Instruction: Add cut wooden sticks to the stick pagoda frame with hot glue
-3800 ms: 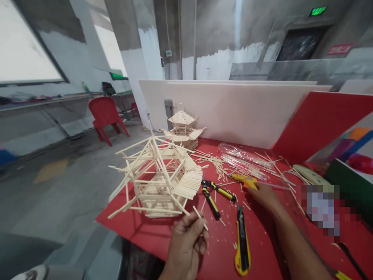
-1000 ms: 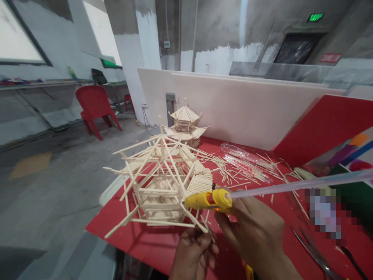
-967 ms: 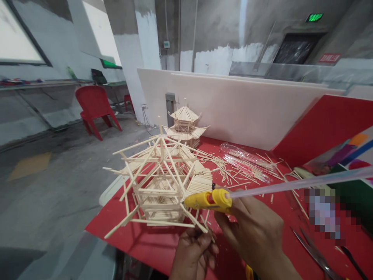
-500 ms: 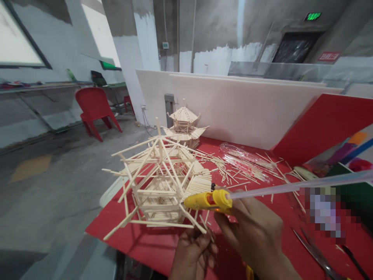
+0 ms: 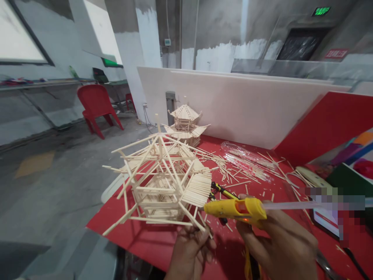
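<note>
Head view: left hand [image 5: 194, 245] at lower centre, thumb and fingers pinched together on a short stick [image 5: 209, 232]. Stick pokes up and out between the fingertips, tilted. Hand sits just beside the near right corner of the open stick frame [image 5: 178, 194], below its jutting ends; can't tell if fingers touch it. Frame stands upright, up and to the left of the hand, on the red tabletop [image 5: 107, 217].

Right hand [image 5: 281, 243] further right, clamped round the grip of a yellow glue gun [image 5: 227, 209]. Nozzle points left, above the left hand, near the frame's slatted roof panel [image 5: 198, 188]; contact unclear. Clear glue stick [image 5: 291, 206] runs out the gun's back end.

Yellow-black pliers [image 5: 225, 190] behind the gun, partly covered. Another yellow-black tool [image 5: 249, 264] below it, mostly hidden by right hand. Loose sticks [image 5: 224, 169] and plastic-wrapped sticks [image 5: 247, 163] beyond. Finished-looking pagoda model [image 5: 186, 116] behind frame, well apart from both hands.
</note>
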